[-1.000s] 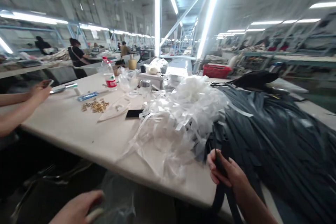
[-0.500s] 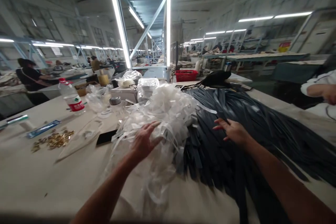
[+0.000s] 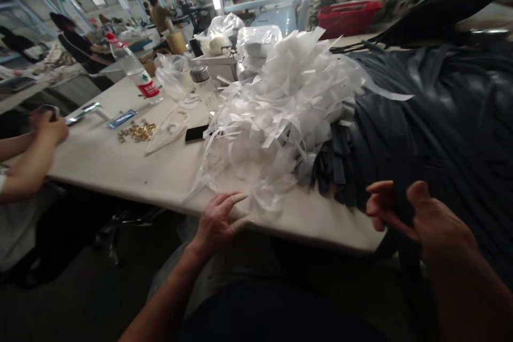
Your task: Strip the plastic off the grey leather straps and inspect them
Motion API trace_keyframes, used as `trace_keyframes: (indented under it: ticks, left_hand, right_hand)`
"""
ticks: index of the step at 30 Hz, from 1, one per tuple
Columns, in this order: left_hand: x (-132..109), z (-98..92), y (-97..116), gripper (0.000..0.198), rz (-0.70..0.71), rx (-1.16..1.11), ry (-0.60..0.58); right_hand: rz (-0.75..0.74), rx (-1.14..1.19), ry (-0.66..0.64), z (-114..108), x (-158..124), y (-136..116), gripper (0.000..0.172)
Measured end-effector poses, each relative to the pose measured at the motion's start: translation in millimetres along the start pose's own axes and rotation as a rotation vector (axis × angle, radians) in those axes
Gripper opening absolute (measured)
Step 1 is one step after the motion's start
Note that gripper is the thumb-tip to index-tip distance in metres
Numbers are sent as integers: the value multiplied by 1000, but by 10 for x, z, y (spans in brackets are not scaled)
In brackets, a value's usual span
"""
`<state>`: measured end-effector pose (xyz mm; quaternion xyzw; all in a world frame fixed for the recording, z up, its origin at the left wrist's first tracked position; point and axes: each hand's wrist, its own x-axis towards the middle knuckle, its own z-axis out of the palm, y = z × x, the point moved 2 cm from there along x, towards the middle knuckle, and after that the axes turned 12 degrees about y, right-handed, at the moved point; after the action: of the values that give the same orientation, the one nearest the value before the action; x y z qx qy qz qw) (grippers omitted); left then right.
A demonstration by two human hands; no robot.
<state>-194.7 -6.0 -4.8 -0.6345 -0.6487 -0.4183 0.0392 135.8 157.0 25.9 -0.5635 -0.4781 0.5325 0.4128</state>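
The left hand (image 3: 218, 222) lay at the near edge of the table (image 3: 120, 171), fingers loosely spread and closed on nothing, the fingertips touching the trailing ends of the white strip pile (image 3: 280, 101). The right hand (image 3: 425, 224) was held just off the table edge, thumb and fingers pinched on a dark strip (image 3: 401, 207) that hung down out of the dark strip pile (image 3: 433, 112).

The two piles lay side by side and touching, and the white one overlapped the left margin of the dark one. Together they covered the right half of the table and blocked the way to the items behind them: a red basket (image 3: 347, 13) and a black bag (image 3: 436, 10).

To the left of the white pile lay a black phone (image 3: 196, 133), flat, and beyond it a scatter of small brass pieces (image 3: 138, 132) and a blue packet (image 3: 121, 118). A clear water bottle (image 3: 138, 72) with a red label, a jar (image 3: 199, 76) with a metal lid and crumpled clear bags (image 3: 176, 72) stood farther back. A co-worker's hand (image 3: 50, 127) rested at the far left end of the table.

The white strips were thin, translucent and crinkled, heaped loosely. The dark strips were flat, narrow and long, with a dull sheen, lying roughly parallel. The table top was pale, smooth and matte.
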Motion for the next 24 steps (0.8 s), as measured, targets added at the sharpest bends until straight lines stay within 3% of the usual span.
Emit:
trace_keyframes:
  ticks: [2,6,13,15,19,22,24]
  left_hand:
    - [-106,58,-40,49,3,60,-56]
    - [-192,199,-68,21,-21,58,-29]
    - [-118,103,104,19,-27,-58,233]
    - [-74,75,215,18,23,-125,251]
    - [-37,124,412,16,114,-299,133]
    - [-103,223,482,14,117,-379,6]
    - [-177,281,483,19,41,-390,-18]
  right_hand:
    - [49,29,-55,111,-184,155,57]
    - [99,73,-256,366,-418,394,58]
    - [196,47,-520,704,-576,463,57]
    - [194,34,-621,860,-628,423,58]
    - [144,55,-742,1190,-656,367,61]
    - [174,122,-684,1352,-602,343,53]
    - [222,183,-624,1404,-560,321,46]
